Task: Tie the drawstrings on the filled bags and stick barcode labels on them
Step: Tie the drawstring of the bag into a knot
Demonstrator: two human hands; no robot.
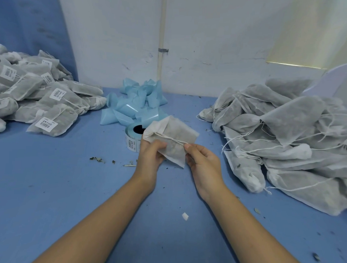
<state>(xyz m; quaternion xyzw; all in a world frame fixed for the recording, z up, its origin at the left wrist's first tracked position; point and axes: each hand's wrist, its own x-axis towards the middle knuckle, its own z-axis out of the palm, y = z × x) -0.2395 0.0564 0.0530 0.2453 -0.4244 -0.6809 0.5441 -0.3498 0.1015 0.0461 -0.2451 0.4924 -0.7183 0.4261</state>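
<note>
A filled white mesh bag (pixel 176 137) is held up over the middle of the blue table. My left hand (pixel 151 154) grips its gathered neck end from below. My right hand (pixel 202 159) pinches the thin white drawstring (pixel 176 140) that runs across the bag's face. Just behind the bag sits a roll of barcode labels (pixel 133 135), with a strip of labels hanging off its front. The bag I hold shows no label on its visible side.
A heap of labelled bags (pixel 38 101) lies at the left, and a larger heap of unlabelled bags (pixel 286 139) with loose strings at the right. Crumpled light-blue backing strip (pixel 134 104) is piled behind the roll. Leaf bits (pixel 98 159) and a white scrap (pixel 185 216) dot the blue table (pixel 68 186).
</note>
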